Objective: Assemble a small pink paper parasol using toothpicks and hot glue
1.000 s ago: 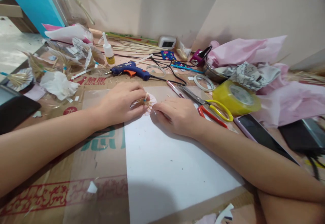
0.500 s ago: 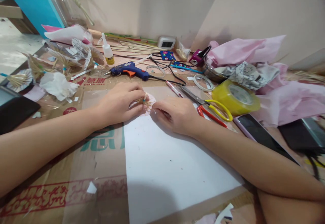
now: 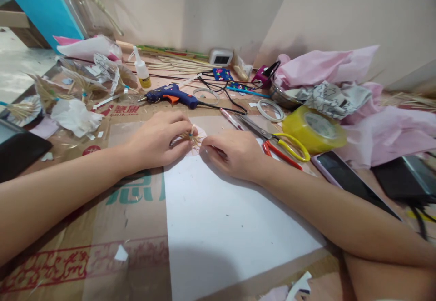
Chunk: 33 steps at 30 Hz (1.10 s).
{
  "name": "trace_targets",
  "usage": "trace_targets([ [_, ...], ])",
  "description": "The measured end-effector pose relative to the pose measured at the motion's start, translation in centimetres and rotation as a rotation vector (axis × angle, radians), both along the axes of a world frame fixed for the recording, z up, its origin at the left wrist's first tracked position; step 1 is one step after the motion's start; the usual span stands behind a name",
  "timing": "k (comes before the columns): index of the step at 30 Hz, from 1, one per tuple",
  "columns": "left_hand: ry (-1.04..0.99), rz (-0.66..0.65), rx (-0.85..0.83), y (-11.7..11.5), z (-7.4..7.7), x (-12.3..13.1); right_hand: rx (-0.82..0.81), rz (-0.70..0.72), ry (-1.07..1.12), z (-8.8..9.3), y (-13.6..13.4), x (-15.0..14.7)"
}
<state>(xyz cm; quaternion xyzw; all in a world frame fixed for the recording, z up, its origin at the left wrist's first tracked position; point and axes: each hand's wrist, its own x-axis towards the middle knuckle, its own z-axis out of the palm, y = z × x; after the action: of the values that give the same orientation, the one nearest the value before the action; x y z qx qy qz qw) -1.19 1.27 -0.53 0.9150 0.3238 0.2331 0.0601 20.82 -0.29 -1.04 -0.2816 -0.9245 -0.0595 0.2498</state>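
Pinching a small spoked paper disc point(image 3: 195, 137) with the left hand point(image 3: 155, 139): fingers curled, thumb and fingertips closed on the bundle of thin sticks at its blue hub. Keeping the disc low at the far edge of a white sheet point(image 3: 221, 219), a little above the centre of the view, between the two hands. Meeting it from 3 o'clock with the right hand point(image 3: 235, 155), fingers curled under, fingertips against the pink rim; cannot tell whether gripping the rim or only pressing on it. Forearms laid on the worktop, the left one across printed cardboard point(image 3: 129, 201) at 9 o'clock of the sheet. At 12 o'clock from the disc, apart from it, a blue glue gun point(image 3: 170, 95). At 11 o'clock, farther back, a small glue bottle point(image 3: 141, 71), upright. At 3 o'clock, just beside the right hand, scissors point(image 3: 282, 146) with red and yellow handles. Beyond them a yellow tape roll point(image 3: 315, 130) lying flat. At 4 o'clock a dark phone point(image 3: 340, 176), screen up. At 2 o'clock, against the wall, heaped pink tissue paper point(image 3: 327, 67). At 10 o'clock, crumpled white paper point(image 3: 76, 117).
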Motion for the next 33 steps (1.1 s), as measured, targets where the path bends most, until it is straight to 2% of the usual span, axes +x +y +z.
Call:
trace_targets([
  [16, 0.027, 0.008, -0.002, -0.03, 0.04, 0.09, -0.047, -0.017, -0.017, 0.02, -0.01, 0.06],
  [33, -0.024, 0.04, -0.083, 0.03, 0.1, 0.23, -0.057, -0.02, -0.005, 0.03, 0.0, 0.05],
])
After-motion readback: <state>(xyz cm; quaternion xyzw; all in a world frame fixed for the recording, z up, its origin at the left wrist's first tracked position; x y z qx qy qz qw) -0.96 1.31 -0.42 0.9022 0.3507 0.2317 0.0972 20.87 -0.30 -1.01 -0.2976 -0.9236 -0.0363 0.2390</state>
